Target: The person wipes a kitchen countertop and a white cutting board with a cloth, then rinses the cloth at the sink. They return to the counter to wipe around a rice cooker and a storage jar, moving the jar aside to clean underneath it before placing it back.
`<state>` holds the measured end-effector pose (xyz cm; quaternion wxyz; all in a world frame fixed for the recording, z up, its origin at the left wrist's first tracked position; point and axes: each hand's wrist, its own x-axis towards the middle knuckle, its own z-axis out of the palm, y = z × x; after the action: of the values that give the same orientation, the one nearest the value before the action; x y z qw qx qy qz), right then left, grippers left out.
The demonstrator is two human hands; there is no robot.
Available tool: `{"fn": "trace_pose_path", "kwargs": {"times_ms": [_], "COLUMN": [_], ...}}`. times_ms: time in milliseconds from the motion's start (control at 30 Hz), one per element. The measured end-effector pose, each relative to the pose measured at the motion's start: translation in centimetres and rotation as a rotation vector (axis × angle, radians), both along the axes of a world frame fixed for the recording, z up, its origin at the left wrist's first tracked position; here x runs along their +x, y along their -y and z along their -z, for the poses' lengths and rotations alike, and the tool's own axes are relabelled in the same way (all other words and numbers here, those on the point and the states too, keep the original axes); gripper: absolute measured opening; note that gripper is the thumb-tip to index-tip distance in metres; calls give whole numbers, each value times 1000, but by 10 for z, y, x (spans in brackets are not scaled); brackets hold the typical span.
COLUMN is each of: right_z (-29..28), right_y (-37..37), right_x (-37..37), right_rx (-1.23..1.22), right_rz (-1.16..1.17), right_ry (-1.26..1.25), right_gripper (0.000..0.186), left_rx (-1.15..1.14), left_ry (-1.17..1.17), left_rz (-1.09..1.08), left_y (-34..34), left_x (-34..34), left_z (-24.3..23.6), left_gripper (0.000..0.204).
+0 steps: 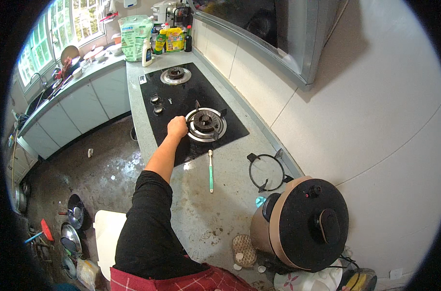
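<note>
My left hand is closed at the left edge of the near burner, its fingers around one prong of the black pan support. The support's other prongs stick out around the steel burner ring. Beside it lie two round metal knobs and a small light-coloured piece on the black glass hob. A toothbrush with a green and white handle rests on the counter in front of the hob. Farther right is a second black pan support, off the hob. My right hand does not show.
A large brown and black electric cooker stands at the near right, beside a brown sponge-like pad. The far burner sits toward bottles and bags. A range hood overhangs the wall side. Pans lie on the floor.
</note>
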<state>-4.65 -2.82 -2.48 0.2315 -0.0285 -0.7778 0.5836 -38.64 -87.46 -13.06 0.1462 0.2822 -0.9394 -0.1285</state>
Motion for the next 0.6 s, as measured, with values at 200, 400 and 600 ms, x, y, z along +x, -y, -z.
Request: {"fn": "trace_pose_path", "kwargs": {"times_ms": [200,400,600], "right_z": [-23,-32,-56], "right_y": [37,12,-2], "right_x": [3,23,63], "right_rx": [-128,-118,-212], "right_rz": [746,690,686], "right_ry": [353,262,112], "right_gripper": [25,25,24], "left_rx": [231,446,937], "left_ry": [-112,-292,-472], "left_rz": [-202,-165,-62], "left_y": [-1,43,12], "left_x": [21,82,158], "left_z": [-10,-1,5], "left_gripper": [38,37,23]}}
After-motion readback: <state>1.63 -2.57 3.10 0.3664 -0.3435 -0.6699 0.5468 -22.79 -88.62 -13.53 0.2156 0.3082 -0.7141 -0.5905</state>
